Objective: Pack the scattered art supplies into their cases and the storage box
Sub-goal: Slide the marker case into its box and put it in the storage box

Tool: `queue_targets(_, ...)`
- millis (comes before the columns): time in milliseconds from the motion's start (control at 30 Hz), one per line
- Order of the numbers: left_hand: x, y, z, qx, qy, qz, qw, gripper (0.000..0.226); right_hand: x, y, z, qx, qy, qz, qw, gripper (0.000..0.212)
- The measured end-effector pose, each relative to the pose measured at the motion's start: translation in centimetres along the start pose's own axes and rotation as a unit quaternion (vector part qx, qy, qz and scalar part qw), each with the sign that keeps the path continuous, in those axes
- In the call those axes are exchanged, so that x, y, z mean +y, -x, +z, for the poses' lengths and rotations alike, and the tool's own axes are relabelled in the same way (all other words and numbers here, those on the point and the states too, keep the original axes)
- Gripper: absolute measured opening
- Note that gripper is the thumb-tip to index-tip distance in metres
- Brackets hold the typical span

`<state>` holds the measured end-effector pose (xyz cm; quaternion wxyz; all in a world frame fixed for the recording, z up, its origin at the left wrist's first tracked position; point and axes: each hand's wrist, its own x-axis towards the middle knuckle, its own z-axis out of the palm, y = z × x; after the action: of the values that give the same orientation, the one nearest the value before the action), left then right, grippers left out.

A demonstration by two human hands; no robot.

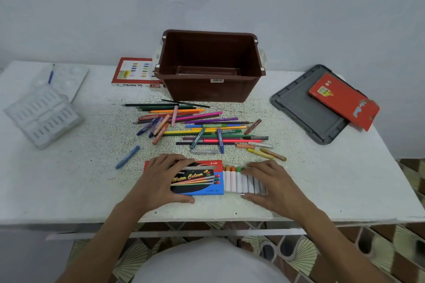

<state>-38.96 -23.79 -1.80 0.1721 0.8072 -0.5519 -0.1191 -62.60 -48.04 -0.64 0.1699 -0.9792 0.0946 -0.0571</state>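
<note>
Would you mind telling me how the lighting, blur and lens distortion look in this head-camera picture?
Head view: soft, even light, only faint shadows; the wide-angle lens bows the table edges; print on the water colour box in the left hand reads sharply, while the right hand on the paint tubes and the red case far right look slightly smeared.

The left hand (165,179) is gripping the water colour box (200,179) by its far and near edges, while the right hand (273,181) is gripping the tray of paint tubes (233,182) that is protruding from the box's right end. Behind them on the surface (322,179), a heap of pencils and crayons (202,128) is lying before the open brown storage box (211,89). To the right, a grey lid (303,112) is carrying a red case (342,101).
</note>
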Motion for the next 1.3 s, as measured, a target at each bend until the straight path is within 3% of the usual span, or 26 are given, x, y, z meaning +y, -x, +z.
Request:
queue_targets(233, 0.1, -0.1, 0.0, -0.012, -0.002, 0.007, 1.0, 0.097, -0.7, -0.6, 0.2, -0.03, -0.023, -0.001, 0.999, 0.059)
queue_targets(533, 0.2, -0.2, -0.1, -0.019, 0.005, 0.005, 1.0, 0.099, -2.8, -2.0, 1.5, -0.013, -0.04, -0.023, 0.999, 0.065)
queue_targets(700, 0.3, -0.1, -0.1, -0.018, 0.006, 0.005, 1.0, 0.099, -2.5, -0.5, 0.7, 0.077, -0.058, 0.088, 0.991, 0.049)
queue_targets(867, 0.3, -0.2, 0.0, -0.014, 0.006, 0.003, 1.0, 0.098, -1.7, 0.6, 0.0, 0.185, -0.149, 0.219, 0.946, 0.029)
queue_targets(1133, 0.3, -0.2, -0.1, -0.018, 0.003, 0.003, 1.0, 0.099, -5.4, -0.9, 0.6, 0.182, -0.373, 0.309, 0.855, 0.02)
queue_targets(1300, 0.4, -0.2, -0.1, -0.014, 0.003, 0.005, 1.0, 0.098, -9.1, -2.5, 1.8, 0.158, -0.487, 0.309, 0.802, 0.025)
